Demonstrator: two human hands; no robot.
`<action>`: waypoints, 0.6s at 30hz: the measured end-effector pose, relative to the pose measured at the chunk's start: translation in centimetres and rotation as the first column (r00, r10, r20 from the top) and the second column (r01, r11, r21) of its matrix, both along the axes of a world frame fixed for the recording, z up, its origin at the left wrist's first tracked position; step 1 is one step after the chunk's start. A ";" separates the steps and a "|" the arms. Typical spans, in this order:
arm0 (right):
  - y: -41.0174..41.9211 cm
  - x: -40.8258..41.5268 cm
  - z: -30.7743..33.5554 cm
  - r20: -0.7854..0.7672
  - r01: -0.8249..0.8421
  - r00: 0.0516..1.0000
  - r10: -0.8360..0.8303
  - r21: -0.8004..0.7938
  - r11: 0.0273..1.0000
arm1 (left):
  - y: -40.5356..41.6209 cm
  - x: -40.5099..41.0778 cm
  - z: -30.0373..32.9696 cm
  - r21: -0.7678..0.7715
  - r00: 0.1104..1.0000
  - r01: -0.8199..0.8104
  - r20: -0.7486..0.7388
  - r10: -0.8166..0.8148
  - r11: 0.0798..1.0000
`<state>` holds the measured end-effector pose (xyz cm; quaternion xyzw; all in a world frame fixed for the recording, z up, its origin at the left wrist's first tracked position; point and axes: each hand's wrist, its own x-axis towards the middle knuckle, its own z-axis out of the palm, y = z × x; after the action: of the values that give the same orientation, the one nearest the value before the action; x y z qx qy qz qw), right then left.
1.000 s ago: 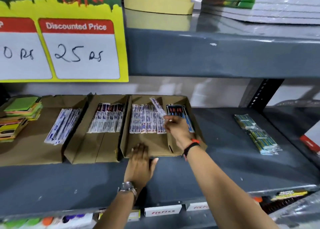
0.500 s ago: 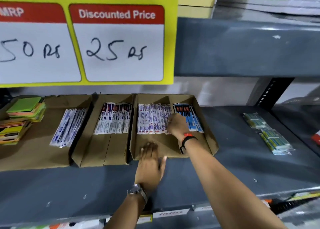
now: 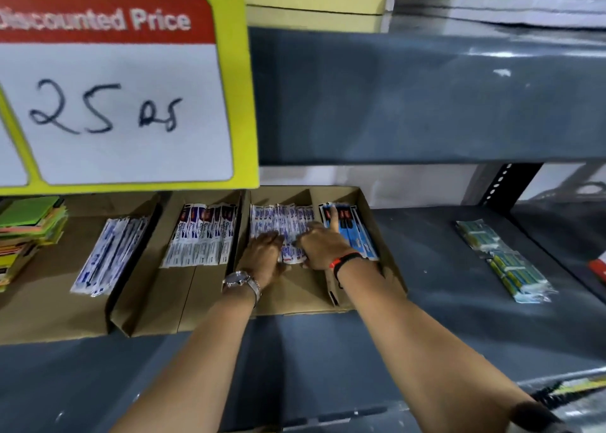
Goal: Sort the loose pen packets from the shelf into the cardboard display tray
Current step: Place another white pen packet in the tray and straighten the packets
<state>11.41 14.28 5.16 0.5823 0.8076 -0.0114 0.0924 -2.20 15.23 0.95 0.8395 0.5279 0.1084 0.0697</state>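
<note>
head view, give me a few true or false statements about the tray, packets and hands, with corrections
1. Both hands, left hand and right hand, rest on the white packets in the tray. True.
2. The watch is on the right wrist. False: it is on the left wrist; the right wears a band.
3. The green packets lie in the tray. False: they lie loose on the shelf, right of it.
4. The sign reads 25. True.
</note>
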 end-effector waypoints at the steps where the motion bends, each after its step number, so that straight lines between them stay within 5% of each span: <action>1: 0.1 -0.1 -0.1 0.008 0.007 1.000 -0.007 0.011 1.000 | 0.2 0.2 -0.2 -0.012 1.000 0.005 -0.002 -0.005 1.000; 9: 0.2 -0.3 -0.9 -0.085 0.047 0.996 -0.040 0.077 0.996 | 0.9 0.2 -1.2 -0.003 1.000 -0.020 0.014 0.020 1.000; 18: 0.6 -0.1 -0.9 -0.022 0.034 0.999 -0.032 0.097 0.995 | 0.4 0.5 -1.1 0.028 0.999 -0.042 0.012 0.041 0.999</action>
<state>11.34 14.89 4.21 0.5993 0.7983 0.0206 0.0553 -1.74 15.62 -0.16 0.8286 0.5432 0.1222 0.0585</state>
